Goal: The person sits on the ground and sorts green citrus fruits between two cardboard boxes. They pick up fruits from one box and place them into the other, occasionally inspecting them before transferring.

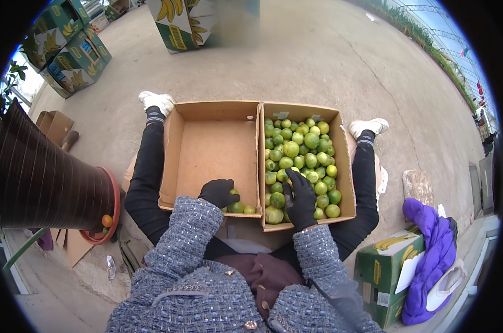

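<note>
Fruits (pixel 291 149), smooth and round, heap in the right of two cardboard boxes (pixel 212 147); at least three sit in the left. The left hand (pixel 217 193) curls against one, the right hand (pixel 300 198) arches over the heap; whether either grips, I cannot tell.

Floor (pixel 307 72): pale concrete, long crack (pixel 367 62) toward right. On it: two open cardboard boxes (pixel 207 139), adjoining; green banana-printed carton (pixel 176 28) beyond them; stacked green cartons (pixel 76 64), upper left; rough slab (pixel 418 186), right.
</note>
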A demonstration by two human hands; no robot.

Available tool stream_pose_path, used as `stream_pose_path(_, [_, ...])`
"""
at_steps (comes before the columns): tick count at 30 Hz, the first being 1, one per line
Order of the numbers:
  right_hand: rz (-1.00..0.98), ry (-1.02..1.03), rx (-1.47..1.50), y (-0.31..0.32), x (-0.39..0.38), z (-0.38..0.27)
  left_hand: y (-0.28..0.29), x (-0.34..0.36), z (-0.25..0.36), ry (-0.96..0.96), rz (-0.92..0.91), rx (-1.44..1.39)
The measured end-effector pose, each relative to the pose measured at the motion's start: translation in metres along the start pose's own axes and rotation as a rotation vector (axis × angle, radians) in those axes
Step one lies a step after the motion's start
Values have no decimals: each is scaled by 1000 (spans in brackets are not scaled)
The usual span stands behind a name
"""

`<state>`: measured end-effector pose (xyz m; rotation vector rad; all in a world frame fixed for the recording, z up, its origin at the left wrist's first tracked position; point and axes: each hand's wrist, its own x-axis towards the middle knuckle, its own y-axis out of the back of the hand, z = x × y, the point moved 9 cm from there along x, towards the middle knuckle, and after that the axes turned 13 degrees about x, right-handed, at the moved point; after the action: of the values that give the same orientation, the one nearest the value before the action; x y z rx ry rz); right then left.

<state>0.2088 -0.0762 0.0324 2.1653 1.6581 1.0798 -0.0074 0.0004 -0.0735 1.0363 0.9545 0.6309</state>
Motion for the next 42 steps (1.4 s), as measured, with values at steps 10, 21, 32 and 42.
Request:
stream_pose_path(10, [-235,306,32,-15,-1,-68,70,-23,71,-294,383,-639])
stream_pose_path(21, [119,103,275,13,18,-24,52,-20,29,94,282,-244])
stream_pose_path(32, [-154,28,-70,-25,13,7,-12,-3,26,-60,-136,-14])
stream_pose_path(42, [-188,341,96,-22,9,-64,41,0,30,-159,193,-1299])
